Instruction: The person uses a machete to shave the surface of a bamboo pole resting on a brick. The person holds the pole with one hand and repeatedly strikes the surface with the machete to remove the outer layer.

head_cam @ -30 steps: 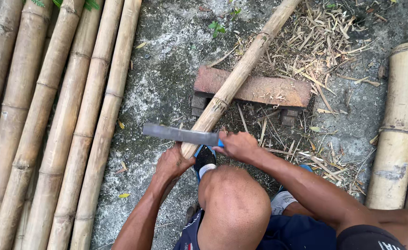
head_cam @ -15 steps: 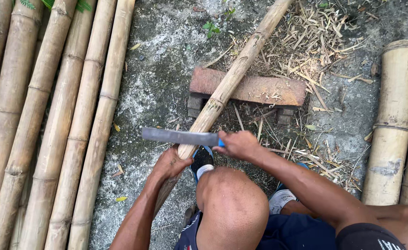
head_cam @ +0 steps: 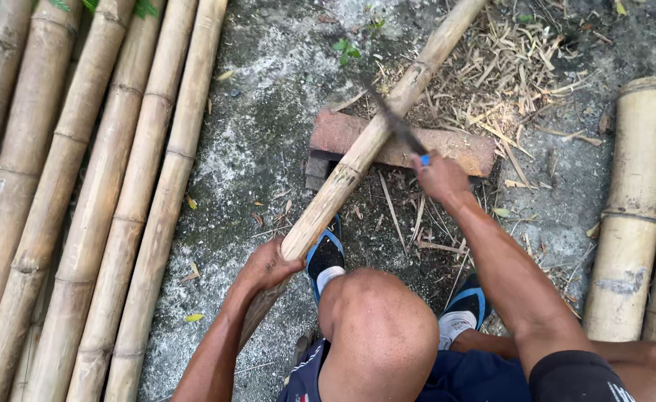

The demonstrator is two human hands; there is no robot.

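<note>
A long bamboo pole (head_cam: 376, 138) runs diagonally from bottom centre to top right, resting across a red brick (head_cam: 458, 149). My left hand (head_cam: 267, 266) grips the pole's near end. Beyond the brick's right part, my right hand (head_cam: 440, 177) is closed on the blue handle of a machete (head_cam: 395, 123). Its dark blade points up and left and lies against the pole above the brick. My bent knee and two blue-soled shoes fill the lower centre.
Several thick bamboo poles (head_cam: 82, 193) lie side by side along the left. Two short bamboo sections (head_cam: 629, 216) stand at the right edge. Bamboo shavings (head_cam: 507, 82) litter the rough concrete around the brick.
The machete went from lying flat across the pole's near end to farther up the pole, over the brick. My right hand moved up and right with it. My left hand stayed on the pole.
</note>
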